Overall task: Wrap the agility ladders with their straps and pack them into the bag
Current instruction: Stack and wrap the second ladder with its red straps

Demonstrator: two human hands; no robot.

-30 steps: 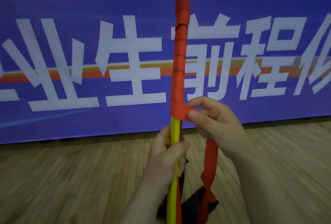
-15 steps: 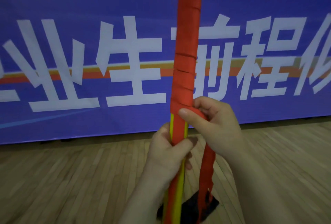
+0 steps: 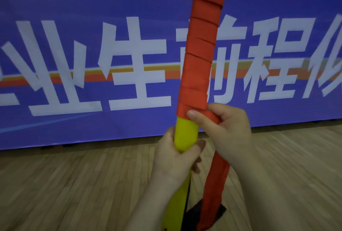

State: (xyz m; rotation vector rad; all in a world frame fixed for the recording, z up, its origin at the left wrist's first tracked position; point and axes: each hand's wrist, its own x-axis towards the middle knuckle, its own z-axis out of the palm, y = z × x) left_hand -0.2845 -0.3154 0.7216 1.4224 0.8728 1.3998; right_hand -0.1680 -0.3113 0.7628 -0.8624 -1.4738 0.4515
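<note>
red strap (image 3: pixel 199 58) coils risk loosening if the right hand (image 3: pixel 224 129), pinching the strap, is slackening while the left hand (image 3: pixel 177 160) is gripping the yellow rung bundle (image 3: pixel 186 132).

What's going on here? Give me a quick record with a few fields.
Activity: winding a red strap around a yellow ladder bundle, held upright
Left hand: grips the bare yellow part
Right hand: presses the strap's lowest turn
Loose strap tail: hangs down toward a dark item
Wrapped so far: upper part
Background: blue banner, wooden floor
</note>
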